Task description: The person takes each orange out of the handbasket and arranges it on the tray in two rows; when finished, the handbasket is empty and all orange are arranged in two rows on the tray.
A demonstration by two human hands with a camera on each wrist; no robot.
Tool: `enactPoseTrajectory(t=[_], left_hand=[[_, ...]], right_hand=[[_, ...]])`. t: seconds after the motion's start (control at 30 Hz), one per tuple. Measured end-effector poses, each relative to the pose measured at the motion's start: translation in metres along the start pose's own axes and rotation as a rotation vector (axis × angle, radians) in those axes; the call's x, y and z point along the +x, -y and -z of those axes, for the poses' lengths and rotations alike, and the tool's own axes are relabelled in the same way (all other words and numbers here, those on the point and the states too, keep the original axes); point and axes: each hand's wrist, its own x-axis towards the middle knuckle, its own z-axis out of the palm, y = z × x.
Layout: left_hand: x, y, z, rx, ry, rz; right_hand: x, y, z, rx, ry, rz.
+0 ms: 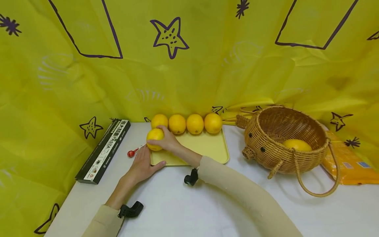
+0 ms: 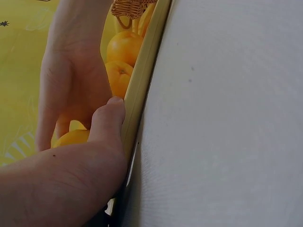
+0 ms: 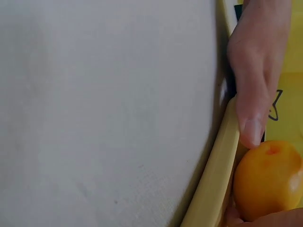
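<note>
At the left end of the pale yellow tray, my right hand grips an orange between thumb and fingers. My left hand lies at the tray's front left corner, fingers straight and thumb stretched out by the rim. Several more oranges form a row along the back of the tray. In the right wrist view, the left thumb comes close to the gripped orange; whether they touch I cannot tell. The right fingertips are mostly hidden behind the fruit.
A wicker pig-shaped basket with a yellow-orange fruit inside stands at the right, handle hanging forward. Behind it lies an orange packet. A black pasta box and a red lollipop lie left of the tray. Yellow cloth hangs behind.
</note>
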Motion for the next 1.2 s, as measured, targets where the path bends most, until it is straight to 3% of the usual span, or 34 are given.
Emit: enactPoseTrajectory(t=[0.37, 0.6, 0.77, 0.87, 0.97, 1.1, 1.2], left_hand=[[-0.003, 0.004, -0.004, -0.010, -0.035, -0.020], [-0.001, 0.003, -0.004, 0.001, -0.034, -0.026], [-0.002, 0.002, -0.006, 0.003, -0.046, -0.040], [-0.002, 0.001, -0.007, 0.001, -0.044, -0.039], [-0.002, 0.002, -0.006, 0.000, -0.046, -0.034], [0.000, 0.003, -0.003, 0.001, -0.037, -0.016], [0.001, 0.004, -0.002, 0.009, -0.027, -0.009]], right_hand=[[-0.011, -0.006, 0.004, -0.031, -0.026, 0.017], [-0.010, -0.008, 0.007, 0.025, 0.036, 0.036], [-0.017, -0.009, 0.015, -0.037, 0.050, 0.064], [-0.038, -0.007, 0.031, -0.072, 0.066, 0.119], [-0.075, -0.003, 0.059, -0.046, 0.112, 0.183], [-0.135, 0.002, 0.113, 0.008, 0.150, 0.265], [-0.177, 0.000, 0.157, 0.030, 0.113, 0.294]])
